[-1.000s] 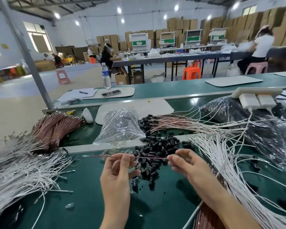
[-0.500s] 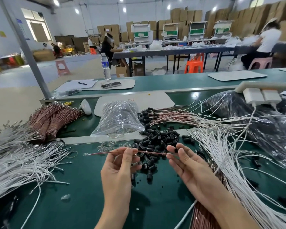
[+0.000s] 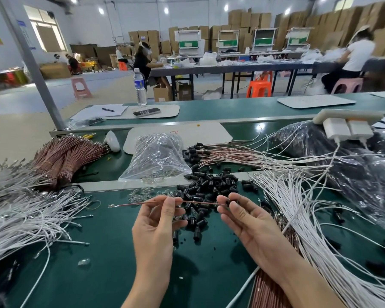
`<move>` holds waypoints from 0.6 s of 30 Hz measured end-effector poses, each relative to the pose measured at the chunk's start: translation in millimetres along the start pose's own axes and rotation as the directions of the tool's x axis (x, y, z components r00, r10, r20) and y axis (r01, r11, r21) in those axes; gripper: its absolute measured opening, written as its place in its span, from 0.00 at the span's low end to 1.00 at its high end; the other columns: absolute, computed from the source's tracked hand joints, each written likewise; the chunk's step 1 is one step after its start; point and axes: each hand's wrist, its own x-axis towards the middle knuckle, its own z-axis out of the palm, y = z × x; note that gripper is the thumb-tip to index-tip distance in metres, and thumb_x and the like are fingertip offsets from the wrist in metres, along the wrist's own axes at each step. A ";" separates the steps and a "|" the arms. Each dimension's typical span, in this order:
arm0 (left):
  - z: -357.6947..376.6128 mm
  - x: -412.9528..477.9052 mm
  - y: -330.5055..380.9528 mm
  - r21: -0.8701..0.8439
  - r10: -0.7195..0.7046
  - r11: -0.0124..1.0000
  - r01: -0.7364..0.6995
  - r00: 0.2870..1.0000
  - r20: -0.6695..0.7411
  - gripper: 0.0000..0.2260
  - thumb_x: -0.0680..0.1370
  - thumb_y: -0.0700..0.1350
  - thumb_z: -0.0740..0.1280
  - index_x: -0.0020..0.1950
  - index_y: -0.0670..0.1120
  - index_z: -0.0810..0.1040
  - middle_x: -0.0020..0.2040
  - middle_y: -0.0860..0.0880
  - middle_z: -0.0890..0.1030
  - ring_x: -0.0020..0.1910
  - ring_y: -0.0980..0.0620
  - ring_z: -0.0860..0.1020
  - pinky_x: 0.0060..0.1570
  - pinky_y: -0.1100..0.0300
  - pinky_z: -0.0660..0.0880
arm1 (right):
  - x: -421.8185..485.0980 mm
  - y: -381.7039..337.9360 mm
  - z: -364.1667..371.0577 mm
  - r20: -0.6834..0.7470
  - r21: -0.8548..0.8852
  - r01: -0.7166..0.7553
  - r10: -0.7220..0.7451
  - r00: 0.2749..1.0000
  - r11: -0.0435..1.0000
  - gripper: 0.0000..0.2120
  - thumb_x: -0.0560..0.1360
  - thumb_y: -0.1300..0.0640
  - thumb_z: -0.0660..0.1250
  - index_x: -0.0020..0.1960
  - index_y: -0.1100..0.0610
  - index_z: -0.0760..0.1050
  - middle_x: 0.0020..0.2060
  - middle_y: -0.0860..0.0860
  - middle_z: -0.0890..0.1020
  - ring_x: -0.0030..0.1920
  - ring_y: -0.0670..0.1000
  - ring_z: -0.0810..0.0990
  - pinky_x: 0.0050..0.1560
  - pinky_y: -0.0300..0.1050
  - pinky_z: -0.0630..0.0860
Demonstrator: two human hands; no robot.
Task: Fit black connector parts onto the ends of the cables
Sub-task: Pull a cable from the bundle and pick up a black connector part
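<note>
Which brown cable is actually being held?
The single brown cable stretched between left hand and right hand, above the black connectors; the rest lie in bundles, untouched.

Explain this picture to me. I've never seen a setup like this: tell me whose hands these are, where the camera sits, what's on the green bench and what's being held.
There is no machine here. A person works with bare hands, and the only camera sits on their head, looking forward and down. The left hand and the right hand each pinch one thin reddish-brown cable, stretched roughly level between them above the green bench top. A small metal terminal sticks out past the left hand. Just behind the cable lies a heap of small black plastic connector parts, and behind that a clear plastic bag. Loose white cables spread on the right, with more on the left, and tied bundles of copper-brown cables lie far left.
</note>
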 end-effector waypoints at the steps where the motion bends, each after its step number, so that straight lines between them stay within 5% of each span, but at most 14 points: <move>1: 1.0 -0.6 -0.1 -0.005 -0.013 1.000 0.013 1.000 0.009 0.09 0.76 0.48 0.70 0.51 0.44 0.81 0.47 0.45 0.87 0.41 0.50 0.84 0.37 0.61 0.81 | 0.2 0.1 0.8 -0.003 0.001 0.002 -0.002 1.000 1.000 0.16 0.71 0.65 0.69 0.58 0.64 0.78 0.57 0.62 0.84 0.50 0.55 0.87 0.46 0.41 0.83; 6: 8.4 -5.1 -0.5 -0.074 -0.123 0.989 0.130 0.988 0.090 0.03 0.73 0.48 0.72 0.44 0.53 0.85 0.47 0.43 0.87 0.42 0.50 0.84 0.37 0.61 0.81 | -1.7 2.5 6.0 0.018 0.038 -0.004 0.003 1.000 0.999 0.12 0.70 0.65 0.70 0.53 0.62 0.82 0.57 0.63 0.84 0.48 0.55 0.87 0.44 0.41 0.83; 13: 19.8 -23.5 -4.8 -0.011 -0.170 0.983 0.184 0.930 0.326 0.04 0.73 0.47 0.73 0.46 0.49 0.84 0.43 0.42 0.86 0.38 0.50 0.84 0.35 0.58 0.81 | -5.5 13.1 15.5 0.074 -0.061 0.009 -0.004 0.997 0.998 0.11 0.70 0.60 0.71 0.50 0.56 0.87 0.56 0.60 0.85 0.52 0.56 0.86 0.45 0.45 0.83; 18: 16.2 -16.1 -3.8 -0.091 -0.213 0.968 0.232 0.960 0.182 0.10 0.71 0.50 0.74 0.49 0.48 0.84 0.42 0.44 0.85 0.36 0.50 0.82 0.33 0.59 0.80 | -4.6 4.9 10.8 -0.005 -0.092 0.066 -0.067 0.998 0.994 0.12 0.70 0.59 0.70 0.51 0.51 0.87 0.57 0.55 0.86 0.50 0.51 0.87 0.44 0.41 0.83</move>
